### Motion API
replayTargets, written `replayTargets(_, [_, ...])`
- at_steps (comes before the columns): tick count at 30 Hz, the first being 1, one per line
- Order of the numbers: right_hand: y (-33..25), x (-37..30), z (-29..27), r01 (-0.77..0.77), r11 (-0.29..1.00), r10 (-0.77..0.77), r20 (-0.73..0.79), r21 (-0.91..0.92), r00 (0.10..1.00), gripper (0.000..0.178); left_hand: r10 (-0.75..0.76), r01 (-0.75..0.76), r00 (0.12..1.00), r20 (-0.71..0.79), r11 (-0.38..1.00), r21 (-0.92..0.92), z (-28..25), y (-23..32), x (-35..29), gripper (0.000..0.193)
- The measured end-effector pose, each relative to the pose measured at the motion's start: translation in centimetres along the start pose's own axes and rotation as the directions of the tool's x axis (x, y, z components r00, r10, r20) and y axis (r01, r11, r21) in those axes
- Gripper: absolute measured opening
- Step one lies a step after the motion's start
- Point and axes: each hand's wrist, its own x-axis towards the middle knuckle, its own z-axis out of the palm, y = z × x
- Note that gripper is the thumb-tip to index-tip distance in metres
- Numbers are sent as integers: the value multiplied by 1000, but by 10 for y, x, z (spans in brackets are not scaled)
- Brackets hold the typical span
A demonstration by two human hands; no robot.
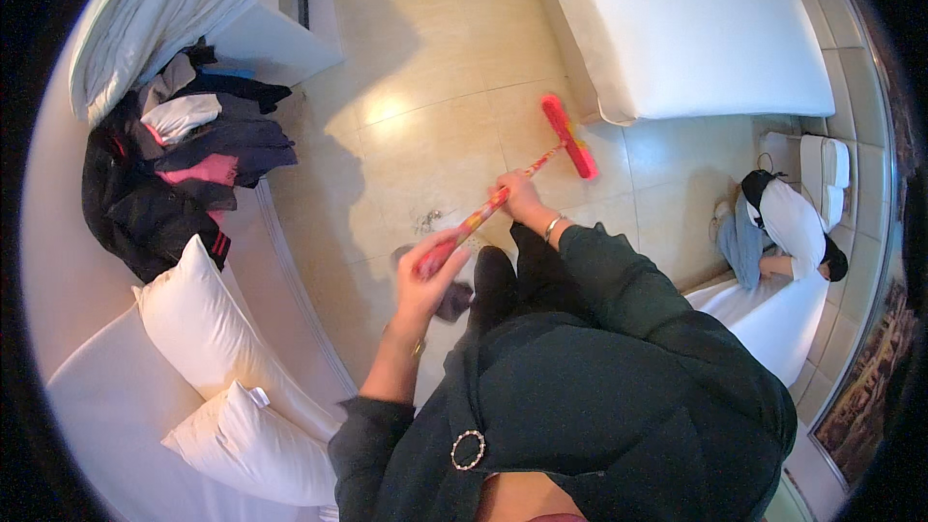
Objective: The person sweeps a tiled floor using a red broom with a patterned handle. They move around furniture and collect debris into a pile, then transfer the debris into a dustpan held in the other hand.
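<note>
Broom [478, 220], one, in two hands [523, 199]

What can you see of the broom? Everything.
The broom has a slim handle patterned red, yellow and pale, perhaps plastic, and a long, narrow red head with some yellow, set crosswise at its far end. It slants away to the right over the tiled floor, head near a corner of the white bed. The left hand grips the near end, the right hand farther along; whether bristles touch down is unclear.
</note>
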Motion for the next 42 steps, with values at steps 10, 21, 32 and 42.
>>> replayTargets(10, [-34, 51, 38, 122, 954, -102, -89, 275, 991, 27, -66, 98, 988, -140, 967, 234, 9, 84, 23, 15])
replayTargets(21, [-84, 159, -80, 327, 840, -306, -121, 432, 944, 23, 242, -162, 967, -79, 825, 542, 62, 204, 67, 23])
replayTargets(32, [60, 277, -98, 79, 997, -76, -186, 6, 980, 25, 2, -8, 993, 121, 999, 51, 41, 143, 298, 23])
replayTargets(42, [9, 474, -77, 197, 946, -123, -276, 258, 953, 29, 115, -79, 989, -89, 940, 332, 1, 240, 412, 23])
